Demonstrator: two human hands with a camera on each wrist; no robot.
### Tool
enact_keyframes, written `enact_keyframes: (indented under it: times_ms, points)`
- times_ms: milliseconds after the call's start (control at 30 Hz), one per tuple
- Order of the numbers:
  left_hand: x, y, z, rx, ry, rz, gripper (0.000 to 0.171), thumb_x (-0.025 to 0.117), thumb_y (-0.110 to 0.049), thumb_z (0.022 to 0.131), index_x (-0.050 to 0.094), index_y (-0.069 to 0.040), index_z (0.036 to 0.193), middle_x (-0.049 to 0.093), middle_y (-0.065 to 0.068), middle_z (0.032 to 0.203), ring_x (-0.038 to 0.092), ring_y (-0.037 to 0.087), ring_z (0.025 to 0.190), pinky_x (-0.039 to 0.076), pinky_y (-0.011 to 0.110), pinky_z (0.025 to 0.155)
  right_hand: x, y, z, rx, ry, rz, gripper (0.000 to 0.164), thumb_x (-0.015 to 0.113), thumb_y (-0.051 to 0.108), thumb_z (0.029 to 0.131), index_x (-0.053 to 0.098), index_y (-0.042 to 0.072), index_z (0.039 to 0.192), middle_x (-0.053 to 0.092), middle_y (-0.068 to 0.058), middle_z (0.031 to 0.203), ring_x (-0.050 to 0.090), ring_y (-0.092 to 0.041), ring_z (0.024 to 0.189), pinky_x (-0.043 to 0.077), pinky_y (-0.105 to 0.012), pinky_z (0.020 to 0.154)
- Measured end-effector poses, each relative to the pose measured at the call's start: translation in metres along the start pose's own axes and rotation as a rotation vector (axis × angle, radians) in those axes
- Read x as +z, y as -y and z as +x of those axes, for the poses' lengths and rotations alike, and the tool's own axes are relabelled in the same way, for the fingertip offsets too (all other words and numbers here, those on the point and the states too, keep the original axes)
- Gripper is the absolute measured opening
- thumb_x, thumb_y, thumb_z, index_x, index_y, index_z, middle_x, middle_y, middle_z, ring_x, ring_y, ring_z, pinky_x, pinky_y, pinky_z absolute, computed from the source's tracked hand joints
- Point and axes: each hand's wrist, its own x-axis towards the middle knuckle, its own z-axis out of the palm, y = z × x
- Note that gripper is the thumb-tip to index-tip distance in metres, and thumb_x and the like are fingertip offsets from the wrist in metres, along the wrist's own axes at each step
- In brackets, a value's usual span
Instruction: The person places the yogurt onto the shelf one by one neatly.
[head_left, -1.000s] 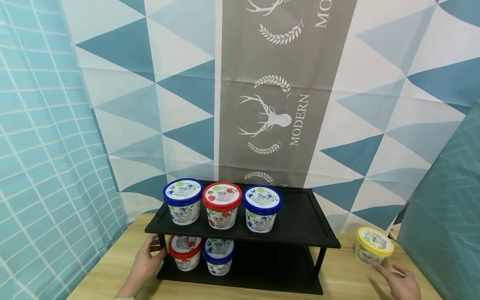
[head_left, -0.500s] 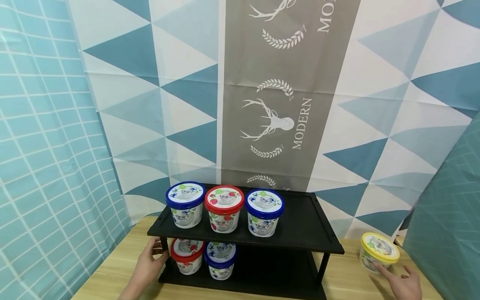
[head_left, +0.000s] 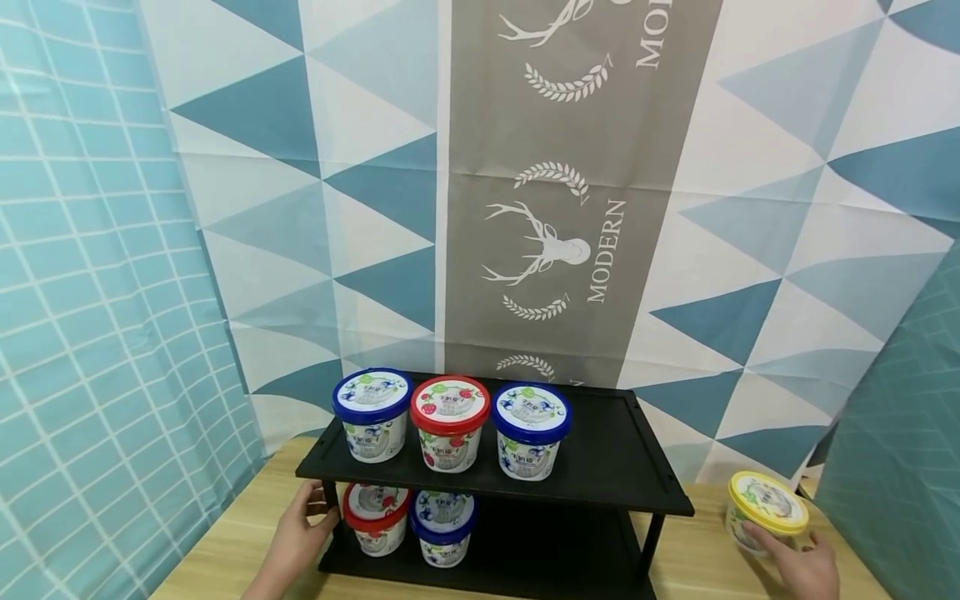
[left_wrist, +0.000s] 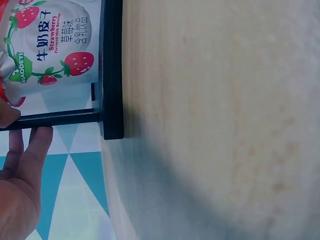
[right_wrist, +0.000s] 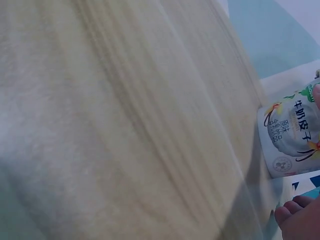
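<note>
My left hand [head_left: 296, 533] grips the front left post [left_wrist: 55, 118] of a black two-tier rack [head_left: 600, 442], thumb on one side and fingers on the other. On the rack's lower tier, close by, stand a red-lidded strawberry tub [head_left: 377, 533] and a blue-lidded tub [head_left: 444, 542]. Far right, a yellow-lidded tub [head_left: 768, 504] stands upright on the table. The thumb of my right hand [head_left: 806, 567] touches its front. In the right wrist view, the other fingers [right_wrist: 290, 207] show a gap between them and the tub.
Along the rack's upper tier stand a blue-lidded tub [head_left: 372, 417], a red-lidded tub [head_left: 450, 425] and another blue-lidded tub [head_left: 531, 429]. The wooden table [head_left: 225, 550] ends at a patterned cloth [head_left: 390, 208] behind and tiled-pattern curtains [head_left: 90, 292] at the sides.
The right hand has come closer round the yellow-lidded tub, its thumb now further over the front. The left hand keeps its grip on the post. The head view has shifted slightly.
</note>
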Motion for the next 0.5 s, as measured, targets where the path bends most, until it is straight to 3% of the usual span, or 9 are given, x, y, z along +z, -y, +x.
enact_keyframes:
  times_ms: [100, 300, 500]
  points:
    - [0.000, 0.000, -0.001, -0.011, 0.005, 0.004, 0.035, 0.054, -0.003, 0.082, 0.042, -0.007, 0.114, 0.052, 0.021, 0.107, 0.055, 0.032, 0.095, 0.047, 0.042, 0.078, 0.001, 0.004, 0.002, -0.022, 0.007, 0.006, 0.128, 0.062, 0.067, 0.060, -0.011, -0.007, 0.135, -0.002, -0.034, 0.140, 0.012, -0.051, 0.125, 0.023, -0.056, 0.100]
    - [0.000, 0.000, -0.002, -0.008, 0.001, 0.001, 0.036, 0.054, -0.003, 0.082, 0.042, -0.008, 0.115, 0.052, 0.020, 0.107, 0.055, 0.032, 0.095, 0.047, 0.041, 0.077, 0.007, 0.002, 0.008, -0.115, 0.004, 0.053, 0.121, 0.066, 0.062, 0.060, 0.004, -0.009, 0.137, 0.015, -0.035, 0.135, 0.023, -0.050, 0.120, 0.031, -0.056, 0.095]
    - [0.001, -0.001, -0.001, 0.005, -0.007, 0.000, 0.037, 0.054, -0.001, 0.081, 0.043, -0.007, 0.115, 0.053, 0.019, 0.105, 0.055, 0.030, 0.093, 0.046, 0.041, 0.078, 0.015, 0.000, 0.014, -0.136, -0.041, 0.056, 0.114, 0.068, 0.058, 0.061, 0.012, -0.005, 0.138, 0.023, -0.033, 0.133, 0.026, -0.047, 0.119, 0.029, -0.056, 0.096]
